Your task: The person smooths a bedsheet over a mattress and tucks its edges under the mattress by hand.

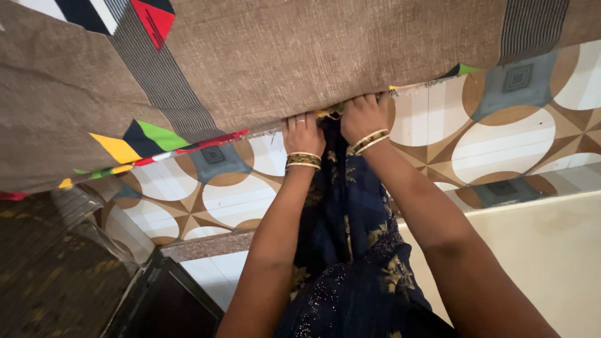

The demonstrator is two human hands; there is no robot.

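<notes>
Brown mattress [269, 56] edge above both hands [332, 128].

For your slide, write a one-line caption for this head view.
Left hand and right hand grip the brown patterned cloth at its edge above a patterned tile floor.

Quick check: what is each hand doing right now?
Left hand: closed, gripping the edge of the brown cloth.
Right hand: closed, gripping the same edge.

two hands [303, 133], one brown cloth [282, 56]
</notes>
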